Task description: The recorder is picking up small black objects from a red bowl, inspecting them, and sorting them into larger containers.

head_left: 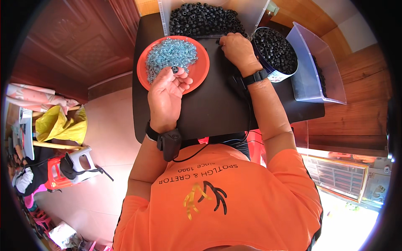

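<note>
One little black ring (pixel 175 70) sits in the left hand (pixel 165 98), pinched between thumb and index finger, right over the near part of the red plate (pixel 204 67). Looks like stiff plastic to me: super light, smooth walls, probably a bit slippery, and I doubt a normal squeeze would hurt it. I'd take it by the outer wall, fingers on opposite sides, so the hole stays uncovered. Squeeze off-center and I bet it rolls or pops out, and something that small could vanish into the clear-blue beads (pixel 169 52) heaped on the plate.

As for where it sits: it's right up at the tips, not down in the palm, with the hole in view. Those two fingers are closed down narrow around it, and the other fingers curl loosely beside them, above the plate's near side.

The right hand (pixel 238 49) is off to the right of the plate, down by the front of the clear bin (pixel 164 19) that stands behind it. Fair warning, those fingers point away and the knuckles block the view. There's something dark at the tips, but I can't tell whether they're gripping it or just touching it.
</note>
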The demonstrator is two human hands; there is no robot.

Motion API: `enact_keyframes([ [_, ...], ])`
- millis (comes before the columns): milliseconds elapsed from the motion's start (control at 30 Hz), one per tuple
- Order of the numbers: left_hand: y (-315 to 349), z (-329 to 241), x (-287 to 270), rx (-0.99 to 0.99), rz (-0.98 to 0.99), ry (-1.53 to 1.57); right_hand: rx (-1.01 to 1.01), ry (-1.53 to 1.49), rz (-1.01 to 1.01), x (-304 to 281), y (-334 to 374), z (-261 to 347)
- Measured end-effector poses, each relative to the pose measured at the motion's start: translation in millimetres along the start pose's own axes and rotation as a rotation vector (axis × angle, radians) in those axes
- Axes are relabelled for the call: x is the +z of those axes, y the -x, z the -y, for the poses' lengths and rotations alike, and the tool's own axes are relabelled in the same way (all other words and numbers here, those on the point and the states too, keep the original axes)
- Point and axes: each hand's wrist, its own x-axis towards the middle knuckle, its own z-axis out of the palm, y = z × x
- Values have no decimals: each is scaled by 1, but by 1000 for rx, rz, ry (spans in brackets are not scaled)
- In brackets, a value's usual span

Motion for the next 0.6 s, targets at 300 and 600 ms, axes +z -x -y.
enact_keyframes([
  [300, 0, 2, -2, -7, 20, 31, 52, -70, 117, 0, -2, -1],
  [600, 2, 2, 2, -28, 40, -14, 43, -1398, 333, -37, 0, 26],
])
